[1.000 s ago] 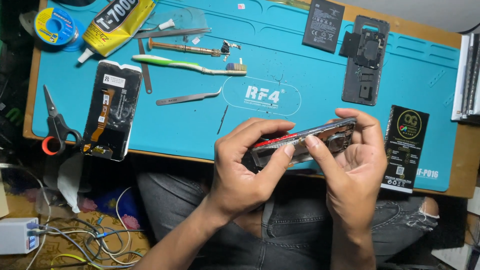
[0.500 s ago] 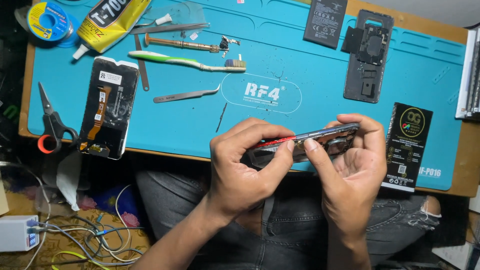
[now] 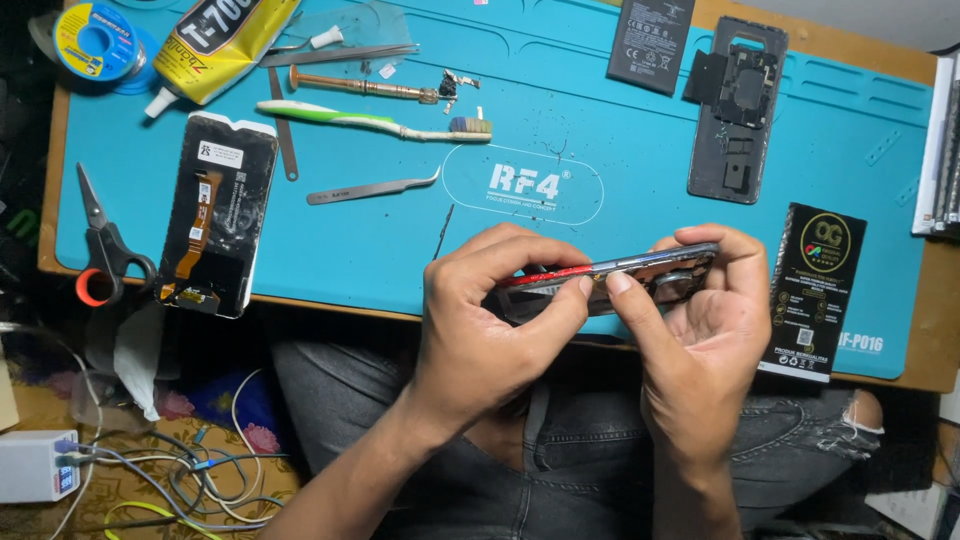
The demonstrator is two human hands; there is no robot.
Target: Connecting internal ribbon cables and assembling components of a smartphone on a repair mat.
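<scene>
Both my hands grip an opened phone frame, held on edge over the near rim of the blue work mat. My left hand clasps its left end, thumb pressed on the near edge where a red strip shows. My right hand cups the right end, thumb tip meeting the left thumb on the same edge. The frame's underside is hidden by my fingers.
On the mat lie a detached screen, scissors, tweezers, a toothbrush, a brass-handled tool, a glue tube, a wire spool, a battery, a back cover and a black packet. Cables lie on the floor.
My hands and the phone frame have barely shifted. The thumbs stay pinched on the near edge, and the frame has tilted slightly more edge-on.
</scene>
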